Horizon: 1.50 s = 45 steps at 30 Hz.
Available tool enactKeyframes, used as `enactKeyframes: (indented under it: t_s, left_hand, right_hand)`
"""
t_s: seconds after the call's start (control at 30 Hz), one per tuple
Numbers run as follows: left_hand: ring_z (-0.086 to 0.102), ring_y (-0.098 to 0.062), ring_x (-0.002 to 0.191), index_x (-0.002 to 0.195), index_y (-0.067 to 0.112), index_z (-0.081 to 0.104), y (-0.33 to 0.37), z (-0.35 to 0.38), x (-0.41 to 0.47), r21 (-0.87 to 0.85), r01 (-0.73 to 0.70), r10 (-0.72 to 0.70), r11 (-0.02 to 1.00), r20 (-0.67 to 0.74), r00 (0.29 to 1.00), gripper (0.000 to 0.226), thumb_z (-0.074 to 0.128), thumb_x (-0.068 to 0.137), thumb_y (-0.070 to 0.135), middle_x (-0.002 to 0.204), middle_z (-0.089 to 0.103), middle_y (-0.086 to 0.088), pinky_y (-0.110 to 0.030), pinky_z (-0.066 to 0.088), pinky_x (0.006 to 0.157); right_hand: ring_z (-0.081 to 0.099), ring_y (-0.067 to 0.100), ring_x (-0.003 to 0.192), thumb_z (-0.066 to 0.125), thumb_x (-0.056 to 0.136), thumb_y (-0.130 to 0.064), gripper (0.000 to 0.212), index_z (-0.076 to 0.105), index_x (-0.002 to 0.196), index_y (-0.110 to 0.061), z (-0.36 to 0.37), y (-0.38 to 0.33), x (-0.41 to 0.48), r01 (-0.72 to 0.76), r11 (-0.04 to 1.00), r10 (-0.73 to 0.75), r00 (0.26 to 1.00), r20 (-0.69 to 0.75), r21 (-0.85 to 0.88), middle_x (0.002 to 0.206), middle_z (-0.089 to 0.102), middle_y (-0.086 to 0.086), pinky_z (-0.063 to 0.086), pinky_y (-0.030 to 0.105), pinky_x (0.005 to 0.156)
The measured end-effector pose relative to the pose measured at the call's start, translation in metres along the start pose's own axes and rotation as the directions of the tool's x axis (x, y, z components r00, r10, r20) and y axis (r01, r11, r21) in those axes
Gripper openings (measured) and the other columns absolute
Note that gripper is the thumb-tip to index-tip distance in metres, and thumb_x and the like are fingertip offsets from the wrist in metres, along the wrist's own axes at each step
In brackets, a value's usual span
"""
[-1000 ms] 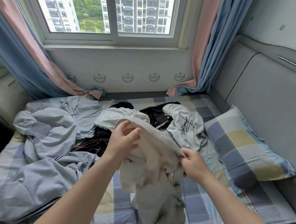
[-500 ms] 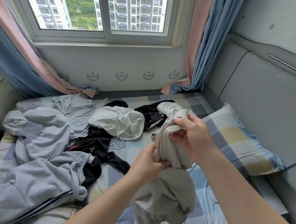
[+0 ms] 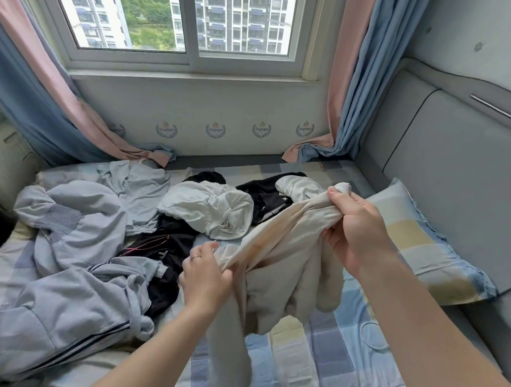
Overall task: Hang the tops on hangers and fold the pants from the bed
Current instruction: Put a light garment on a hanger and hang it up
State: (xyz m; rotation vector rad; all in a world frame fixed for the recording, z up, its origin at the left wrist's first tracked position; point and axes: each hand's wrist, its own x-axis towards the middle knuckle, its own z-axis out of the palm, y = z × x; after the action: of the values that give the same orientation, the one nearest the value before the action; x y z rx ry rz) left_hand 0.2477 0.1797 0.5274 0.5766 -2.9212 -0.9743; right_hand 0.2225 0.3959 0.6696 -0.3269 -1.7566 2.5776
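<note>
1. Both hands are clamped on the cream garment (image 3: 279,273), which has been drawn out between them since half a second ago: left hand (image 3: 204,276) low, right hand (image 3: 356,230) higher.
2. It is held above the bed (image 3: 312,363).
3. A grey jacket (image 3: 61,270) and black clothes (image 3: 165,247) are heaped to the left; a pillow (image 3: 420,244) lies to the right.

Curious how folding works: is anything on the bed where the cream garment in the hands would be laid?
Little does. On the checked sheet below the cream cloth garment lies only a thin white cord loop, to the right; the grey and black clothes heap sits further left.
</note>
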Motion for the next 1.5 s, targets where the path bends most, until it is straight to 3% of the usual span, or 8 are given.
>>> enactKeyframes:
  t_s: [0.1, 0.2, 0.33, 0.5, 0.67, 0.9, 1.23, 1.5]
  left_hand:
    - [0.058, -0.019, 0.085, 0.093, 0.014, 0.056, 0.016, -0.008, -0.016, -0.348, -0.183, 0.133, 0.92, -0.162, 0.978, 0.023, 0.073, 0.09, 0.03, 0.091, 0.062, 0.001, -0.04, 0.047, 0.078]
    - [0.065, -0.005, 0.078, 0.088, 0.026, 0.064, 0.03, -0.011, -0.03, -0.566, -0.227, 0.312, 0.792, 0.057, 0.948, 0.016, 0.077, 0.087, 0.035, 0.079, 0.069, 0.012, -0.024, 0.05, 0.072]
    - [0.06, -0.006, 0.111, 0.123, 0.048, 0.053, 0.036, -0.004, -0.037, -0.521, -0.249, 0.425, 0.816, 0.25, 0.87, 0.063, 0.079, 0.066, 0.055, 0.118, 0.063, 0.015, -0.028, 0.049, 0.093]
    - [0.051, 0.002, 0.063, 0.071, 0.048, 0.057, 0.031, 0.005, -0.024, -0.385, -0.291, 0.401, 0.876, 0.243, 0.883, 0.033, 0.071, 0.091, 0.026, 0.064, 0.057, 0.023, -0.021, 0.039, 0.059]
    - [0.047, -0.017, 0.066, 0.083, 0.003, 0.062, 0.038, -0.02, -0.009, -0.614, -0.028, 0.212, 0.789, 0.229, 0.95, 0.027, 0.059, 0.098, 0.025, 0.067, 0.054, -0.004, -0.035, 0.037, 0.061]
    - [0.072, -0.031, 0.082, 0.1, 0.001, 0.067, 0.062, -0.041, -0.003, -0.844, 0.359, 0.038, 0.399, 0.406, 0.913, 0.02, 0.054, 0.103, 0.017, 0.092, 0.073, -0.022, -0.046, 0.058, 0.084]
    - [0.072, -0.017, 0.073, 0.093, 0.004, 0.069, 0.039, -0.036, 0.007, -0.814, 0.348, 0.007, 0.466, 0.396, 0.918, 0.024, 0.058, 0.102, 0.024, 0.081, 0.075, -0.008, -0.029, 0.059, 0.064]
    - [0.062, -0.009, 0.097, 0.118, 0.022, 0.057, 0.014, -0.036, 0.022, -0.636, 0.191, -0.043, 0.748, 0.24, 0.97, 0.035, 0.076, 0.089, 0.028, 0.112, 0.063, 0.0, -0.02, 0.045, 0.068]
  right_hand:
    - [0.07, 0.022, 0.08, 0.058, 0.101, -0.022, 0.031, 0.065, 0.114, 0.005, 0.006, 0.003, -0.003, -0.09, 0.996, 0.09, 0.996, -0.012, -0.003, 0.099, 0.068, 0.018, 0.06, 0.031, 0.069]
    - [0.073, 0.02, 0.072, 0.057, 0.102, -0.028, 0.035, 0.065, 0.111, 0.004, 0.012, 0.003, -0.007, -0.132, 0.991, 0.132, 0.991, -0.013, -0.004, 0.089, 0.074, 0.014, 0.059, 0.029, 0.059]
    - [0.075, 0.028, 0.087, 0.055, 0.102, -0.035, 0.042, 0.067, 0.112, 0.004, 0.016, -0.001, -0.005, -0.16, 0.987, 0.16, 0.987, -0.022, -0.001, 0.101, 0.074, 0.019, 0.063, 0.035, 0.069]
    - [0.076, 0.027, 0.087, 0.056, 0.101, -0.04, 0.041, 0.069, 0.106, -0.001, 0.013, -0.007, 0.004, -0.168, 0.986, 0.168, 0.983, -0.07, 0.014, 0.095, 0.077, 0.016, 0.062, 0.034, 0.069]
    - [0.058, 0.017, 0.12, 0.063, 0.098, -0.034, 0.052, 0.047, 0.143, -0.015, -0.013, 0.013, 0.008, -0.075, 0.916, 0.051, 0.996, -0.072, -0.393, 0.133, 0.059, -0.003, 0.048, 0.038, 0.102]
    - [0.067, 0.005, 0.098, 0.082, 0.073, -0.05, 0.047, 0.061, 0.11, -0.03, -0.01, 0.1, -0.043, -0.064, 0.687, 0.313, 0.925, 0.216, -0.723, 0.107, 0.07, -0.008, 0.052, 0.016, 0.081]
    - [0.068, 0.02, 0.086, 0.068, 0.087, -0.003, 0.021, 0.062, 0.093, -0.023, -0.038, 0.113, -0.017, 0.074, 0.562, 0.087, 0.985, 0.147, -0.824, 0.087, 0.074, -0.002, 0.053, 0.041, 0.082]
    - [0.074, 0.023, 0.095, 0.058, 0.099, -0.009, 0.015, 0.072, 0.105, -0.009, -0.042, 0.075, 0.002, -0.116, 0.942, 0.128, 0.992, 0.017, -0.315, 0.103, 0.076, 0.013, 0.061, 0.033, 0.077]
